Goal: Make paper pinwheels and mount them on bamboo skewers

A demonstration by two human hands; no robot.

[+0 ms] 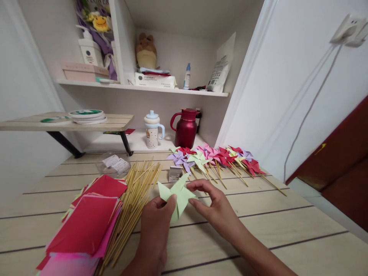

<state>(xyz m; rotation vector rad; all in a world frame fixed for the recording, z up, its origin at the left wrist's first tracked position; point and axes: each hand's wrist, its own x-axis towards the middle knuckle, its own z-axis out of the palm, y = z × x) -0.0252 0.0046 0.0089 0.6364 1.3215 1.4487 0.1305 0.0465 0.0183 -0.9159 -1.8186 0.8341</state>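
My left hand (157,220) pinches a light green paper pinwheel (180,196), its thumb pressed on the middle of the folded blades. On the pinwheel's right side is my right hand (212,199), thumb and forefinger apart around a blade's tip. Whether those fingertips touch the paper I cannot make out. Just behind the pinwheel stands a small open box (174,173) with tiny shiny pieces in it. Finished pinwheels on sticks (221,156), in red, pink, purple, yellow and green, lie in a heap farther back.
At left lie a stack of coloured paper (86,222) and a bundle of thin wooden sticks (129,214). Behind them is a clear plastic container (113,164). A cup (152,130) and a red thermos jug (186,128) stand at the back, beneath a shelf (143,88).
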